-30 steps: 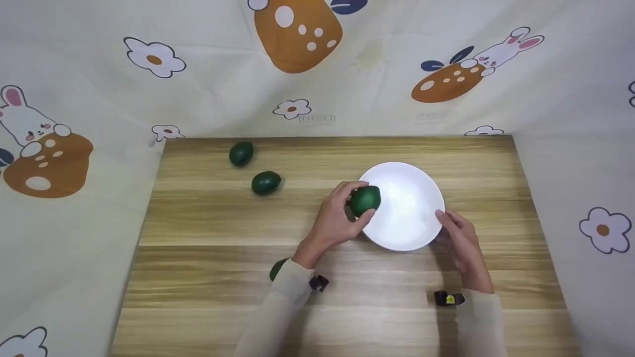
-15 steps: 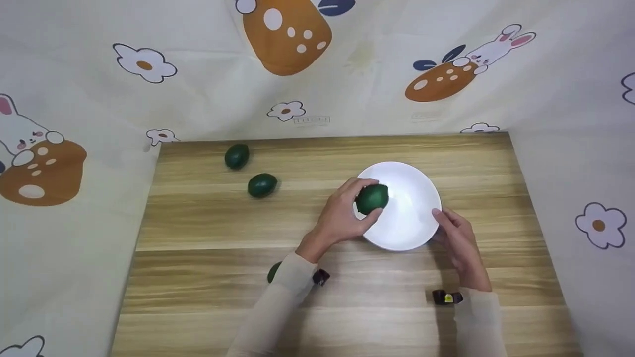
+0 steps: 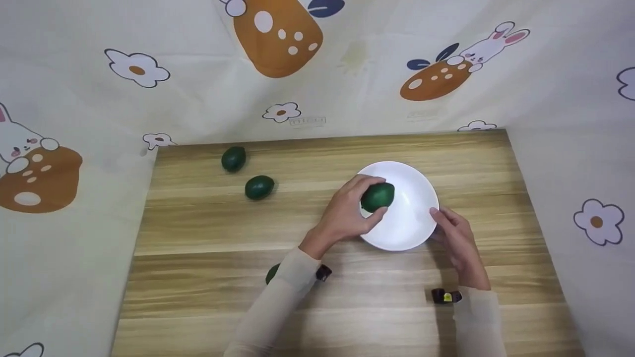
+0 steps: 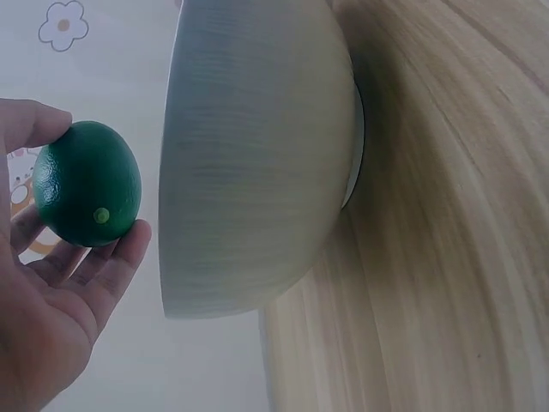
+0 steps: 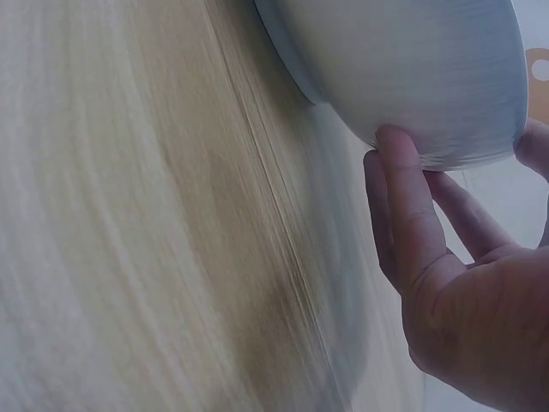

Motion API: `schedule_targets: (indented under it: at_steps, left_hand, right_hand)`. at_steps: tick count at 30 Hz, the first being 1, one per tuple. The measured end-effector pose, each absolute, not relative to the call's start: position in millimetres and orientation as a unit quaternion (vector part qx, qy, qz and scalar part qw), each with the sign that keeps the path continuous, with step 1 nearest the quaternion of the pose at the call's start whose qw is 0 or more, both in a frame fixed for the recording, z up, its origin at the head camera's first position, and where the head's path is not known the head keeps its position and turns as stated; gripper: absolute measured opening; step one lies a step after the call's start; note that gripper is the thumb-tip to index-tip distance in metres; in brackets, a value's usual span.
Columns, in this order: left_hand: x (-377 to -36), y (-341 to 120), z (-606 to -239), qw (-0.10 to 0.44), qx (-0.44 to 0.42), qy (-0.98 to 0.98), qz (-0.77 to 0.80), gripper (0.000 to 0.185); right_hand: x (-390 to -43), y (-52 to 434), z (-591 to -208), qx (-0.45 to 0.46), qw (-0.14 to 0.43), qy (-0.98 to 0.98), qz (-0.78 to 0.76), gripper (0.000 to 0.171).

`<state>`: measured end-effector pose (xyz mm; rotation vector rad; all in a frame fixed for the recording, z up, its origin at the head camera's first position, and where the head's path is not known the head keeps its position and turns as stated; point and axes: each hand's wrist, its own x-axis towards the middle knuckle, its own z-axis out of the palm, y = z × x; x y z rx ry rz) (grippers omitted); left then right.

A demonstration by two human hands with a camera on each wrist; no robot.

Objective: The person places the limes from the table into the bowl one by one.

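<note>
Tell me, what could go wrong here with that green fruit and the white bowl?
The left hand holds the green fruit above the white bowl; dropped from there, it might bounce out. The right hand touches only the bowl's rim, so the bowl could slide or tip.

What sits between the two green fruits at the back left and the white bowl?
Only bare wooden table between the two fruits and bowl, per the head view.

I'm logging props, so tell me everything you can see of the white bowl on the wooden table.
The round white bowl looks smooth and glossy, with a low foot ring under it. It stands upright on the wooden table, nothing resting inside. The right hand touches its near rim; the left hand holds a dark green fruit above its left edge.
</note>
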<state>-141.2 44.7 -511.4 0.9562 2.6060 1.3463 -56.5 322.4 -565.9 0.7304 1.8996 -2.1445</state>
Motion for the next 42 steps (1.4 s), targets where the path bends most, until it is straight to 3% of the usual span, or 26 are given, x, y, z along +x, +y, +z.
schedule_targets:
  at_steps: [5,13,20,28,36,42]
  left_hand:
    - [-144,49,-508,0.025,0.325,0.843,0.429,0.053]
    - [-150,54,-507,0.026,0.342,0.853,0.393,0.053]
    - [-155,59,-506,0.038,0.355,0.856,0.374,0.053]
    - [-160,64,-504,0.046,0.365,0.862,0.349,0.054]
    - [-160,68,-504,0.042,0.372,0.866,0.332,0.053]
    - [-161,73,-504,0.048,0.384,0.865,0.32,0.052]
  right_hand:
    - [-57,322,-567,0.241,0.093,0.637,-0.727,0.055]
    - [-57,320,-568,0.242,0.083,0.627,-0.736,0.031]
    - [-56,321,-568,0.25,0.086,0.63,-0.73,0.033]
    - [-57,321,-570,0.247,0.078,0.628,-0.734,0.02]
    - [-56,321,-569,0.239,0.095,0.64,-0.724,0.057]
    - [-57,323,-568,0.246,0.099,0.643,-0.719,0.062]
